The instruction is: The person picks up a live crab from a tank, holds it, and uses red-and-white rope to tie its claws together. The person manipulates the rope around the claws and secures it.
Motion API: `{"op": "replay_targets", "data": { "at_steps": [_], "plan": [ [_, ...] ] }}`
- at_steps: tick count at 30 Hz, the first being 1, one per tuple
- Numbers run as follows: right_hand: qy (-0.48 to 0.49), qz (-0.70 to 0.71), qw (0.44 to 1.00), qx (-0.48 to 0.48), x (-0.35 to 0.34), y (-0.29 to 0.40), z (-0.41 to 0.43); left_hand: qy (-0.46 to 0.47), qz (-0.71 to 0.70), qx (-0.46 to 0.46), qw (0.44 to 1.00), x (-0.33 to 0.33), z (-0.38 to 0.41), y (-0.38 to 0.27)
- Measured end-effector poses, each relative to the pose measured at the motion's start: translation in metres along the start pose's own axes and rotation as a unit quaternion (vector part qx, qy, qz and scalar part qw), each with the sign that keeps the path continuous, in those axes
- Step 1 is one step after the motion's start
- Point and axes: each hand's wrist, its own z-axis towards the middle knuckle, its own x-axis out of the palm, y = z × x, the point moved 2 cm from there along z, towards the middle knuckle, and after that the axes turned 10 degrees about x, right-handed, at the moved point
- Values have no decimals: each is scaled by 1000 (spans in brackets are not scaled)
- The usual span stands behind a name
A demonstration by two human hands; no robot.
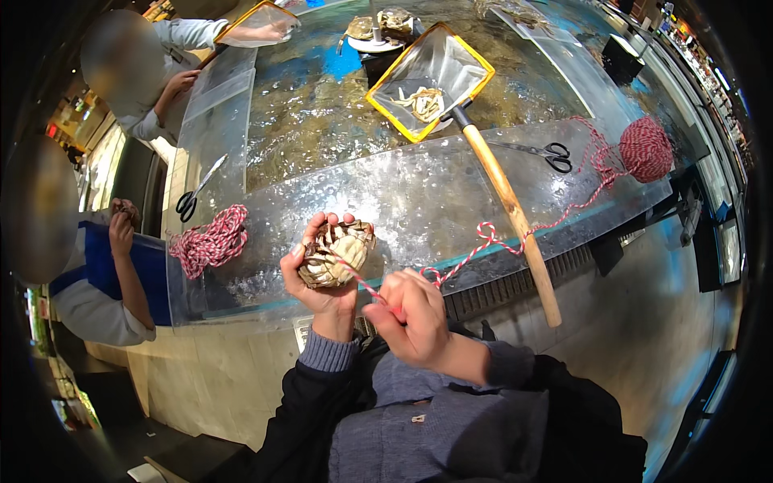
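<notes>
A crab (339,252) lies belly up in my left hand (302,275), its legs folded against its pale underside. My right hand (413,317) is closed on a red-and-white twisted cord (362,282). A short taut length of that cord runs from the crab's belly to my right fist. Whether it passes around the back of the shell is hidden. From my right hand the cord trails right, loops loosely over the tank's front edge and passes by the net's wooden handle (506,196) towards a large ball of cord (646,149).
A yellow-rimmed net (444,36) holding a crab (424,104) lies over the water tank (314,115). Black-handled scissors (558,158) rest right, another pair (188,202) left beside a cord bundle (211,238). Two people stand left; one grips another net (256,21). Crabs (395,21) sit on a stand.
</notes>
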Motion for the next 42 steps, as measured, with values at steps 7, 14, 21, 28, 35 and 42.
{"op": "replay_targets", "data": {
  "at_steps": [7,14,21,28,35,42],
  "plan": [
    [70,90,991,-74,-6,21,-1,15,27,16,999,4,-1,-3],
    [104,36,983,-150,0,19,-4,-43,-12,-38,998,6,1,-1],
    [70,152,986,7,-22,16,14,-46,17,-35,998,4,-3,0],
    [36,191,944,266,-28,-10,22,-98,28,-65,993,1,-3,0],
    [76,99,960,251,-22,-6,21,-80,26,-64,994,4,-3,1],
    [-17,-298,954,-2,-14,-8,36,-92,20,-63,994,5,-3,0]
  ]
}}
